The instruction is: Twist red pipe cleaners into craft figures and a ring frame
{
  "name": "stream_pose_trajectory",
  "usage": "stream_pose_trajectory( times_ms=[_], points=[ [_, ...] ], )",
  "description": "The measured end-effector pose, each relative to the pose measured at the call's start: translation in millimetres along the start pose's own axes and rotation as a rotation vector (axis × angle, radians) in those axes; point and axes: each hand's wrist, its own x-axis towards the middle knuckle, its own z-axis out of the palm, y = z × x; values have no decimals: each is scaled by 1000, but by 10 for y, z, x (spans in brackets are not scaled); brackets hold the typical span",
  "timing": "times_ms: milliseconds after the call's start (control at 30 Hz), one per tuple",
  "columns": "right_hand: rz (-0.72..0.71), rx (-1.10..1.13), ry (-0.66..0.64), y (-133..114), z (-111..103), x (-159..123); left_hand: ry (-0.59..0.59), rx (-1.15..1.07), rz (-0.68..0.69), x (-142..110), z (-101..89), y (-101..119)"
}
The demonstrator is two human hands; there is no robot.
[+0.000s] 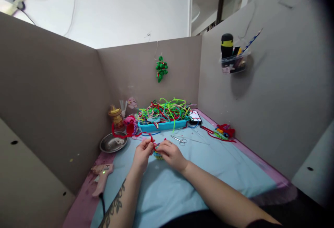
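Both of your bare hands meet at the middle of a desk covered with a pale blue cloth point(208, 175). Your left hand point(143, 151) has its thumb and fingertips pinched together on a red fuzzy strip point(151, 139), which rises from the grip and trails away to the left, towards a metal bowl point(104, 143) with small pale bits in it. Your right hand point(171, 154) lies palm down, its fingers bent in close to the left fingertips; they hide what they touch, so you cannot tell whether they grip the strip or the small colourful piece point(158, 156). That piece, striped in blue and yellow, sits between and just under your hands, partly covered by them.

Just beyond your right hand lie silver scissors point(182, 141). Farther back, a blue tray point(161, 126) is heaped with tangled fuzzy stems point(167, 110) in green, red and other colours. To your left, a pink glue gun point(104, 177) shows a small green light, and a lidded jar point(116, 117) stands behind the bowl. Well to your right lies a multicoloured bundle point(223, 133). A green ornament point(161, 68) hangs on the back panel; a clear holder point(233, 66) with pens is on the right panel.
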Motion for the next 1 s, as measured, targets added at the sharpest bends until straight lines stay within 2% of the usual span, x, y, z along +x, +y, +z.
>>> stream_pose_trajectory(
  times_ms=[133,367,733,1000],
  points=[
    [34,28,3,-12,10,-2,37,99,26,2,-4,0],
    [146,56,75,17,0,23,11,238,16,-27,14,-15],
    [259,65,163,128,33,36,-145,393,45,4,-35,-178],
    [302,111,193,135,28,31,-214,470,17,-45,37,-57]
  ],
)
